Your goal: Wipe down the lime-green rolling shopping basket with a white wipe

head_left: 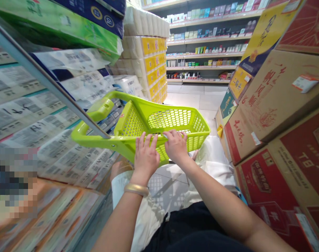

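A lime-green plastic shopping basket [159,105] with slotted walls is in front of me at the middle of the view. My left hand [146,155] rests on its near rim, the fingers bent over the edge. Close beside it, my right hand [176,147] grips the same rim, fingertips curled over towards the inside. A gold-coloured bangle [136,189] is on my left wrist. From the basket's left end a metal pull rod [62,92] slants up to the upper left. Little of the basket's inside shows behind my hands.
Stacked paper packs [54,115] line the left side, with taller tissue bundles [154,63] beyond. Printed cardboard cartons [277,91] are piled along the right. Shelves of small bottles and boxes [201,50] stand across the back. Pale tiles [198,96] cover the floor.
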